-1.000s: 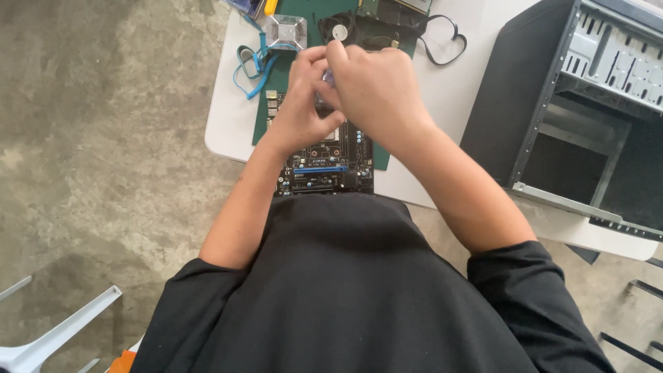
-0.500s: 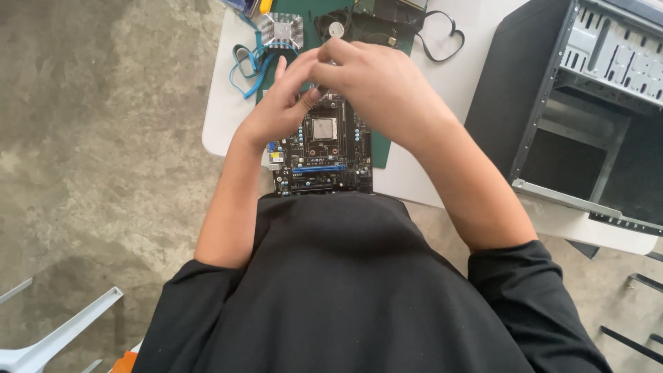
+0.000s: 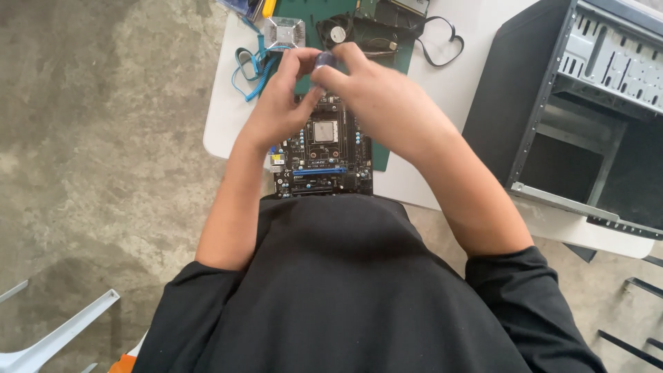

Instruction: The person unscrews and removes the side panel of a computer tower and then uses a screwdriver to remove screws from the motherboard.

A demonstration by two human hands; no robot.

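Head view: left hand and right hand meet, fingertips pinched together on a small bluish object above the motherboard. Processor sits bare in its socket; heatsink and fan lie unmounted on the table.

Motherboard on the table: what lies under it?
The motherboard lies on a dark green mat, which rests on the white table. The board itself and both hands hide most of the mat.
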